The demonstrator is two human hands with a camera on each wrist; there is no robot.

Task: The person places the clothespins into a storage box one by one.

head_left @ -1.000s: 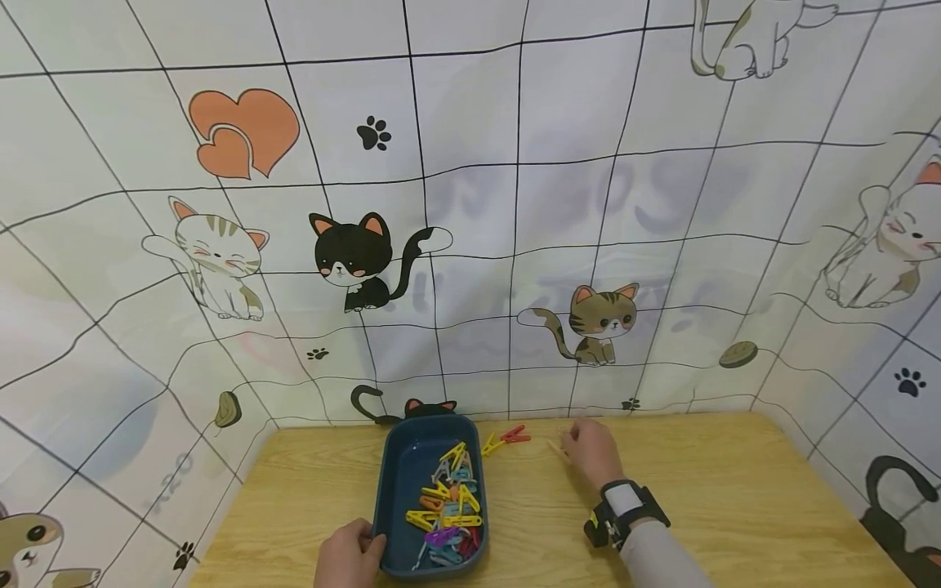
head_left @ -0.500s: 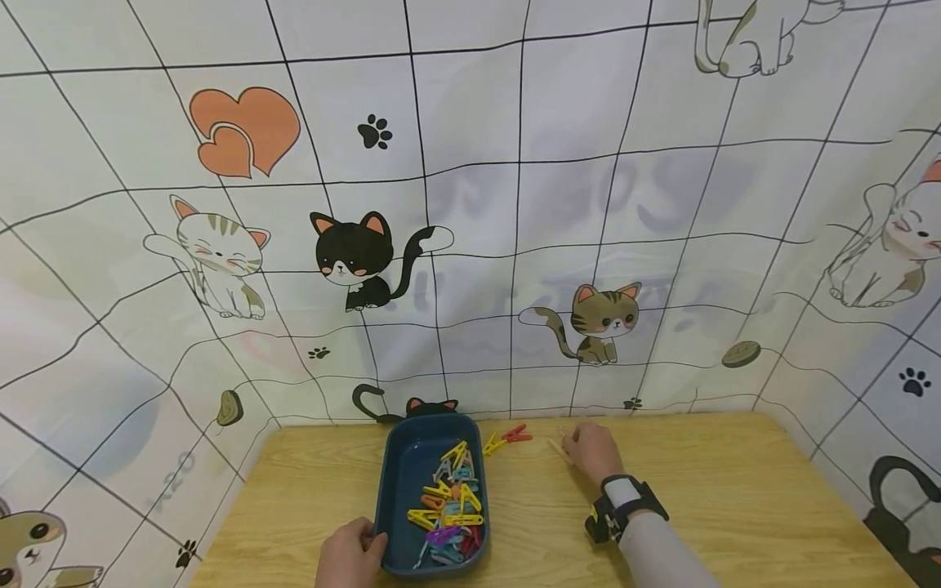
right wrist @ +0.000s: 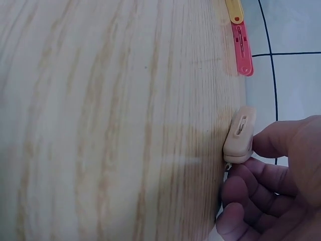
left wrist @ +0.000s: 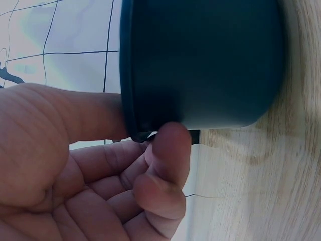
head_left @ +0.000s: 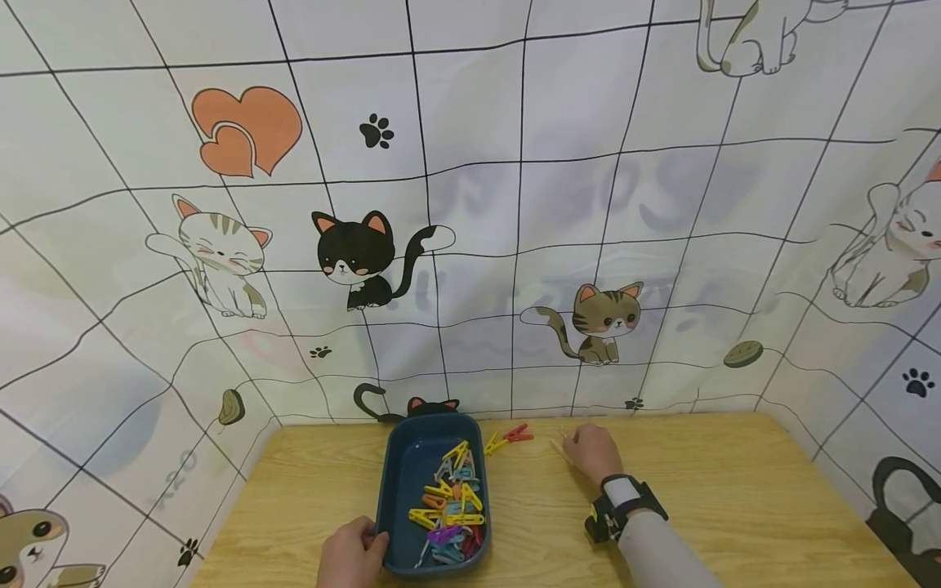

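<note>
A dark blue plastic tray rests on the wooden table with several colourful clothespins heaped along its right side. My left hand grips the near left corner of the tray, thumb and fingers about its rim in the left wrist view. Toward the back of the table, my right hand pinches a beige clothespin between thumb and fingers. Left of that hand, a yellow clothespin and a red clothespin lie joined end to end.
The pale wooden table backs onto a white wall cover printed with grid lines and cartoon cats. Similar printed sheets stand at both sides. A black camera strap is on the right wrist.
</note>
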